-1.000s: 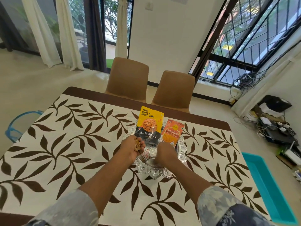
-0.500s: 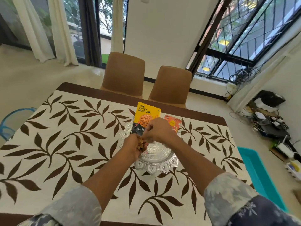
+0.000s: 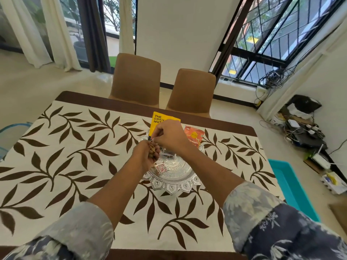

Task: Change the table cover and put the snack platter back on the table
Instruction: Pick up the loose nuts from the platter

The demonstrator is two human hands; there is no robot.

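The ornate silver snack platter (image 3: 173, 182) sits mid-table on the cream, brown-leaf table cover (image 3: 75, 147). Over its left rim my left hand (image 3: 146, 156) cups brown nuts (image 3: 152, 150). My right hand (image 3: 170, 136), touching it just beyond, pinches a small pale bit (image 3: 153, 138). I'd release both low over the platter's bowl, short of the yellow almond pouch (image 3: 159, 119).

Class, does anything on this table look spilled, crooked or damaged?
Nothing stands out. The leaf-patterned cover lies flat, the silver platter sits level on it, and the left hand holds the nuts over the platter, none spilled.
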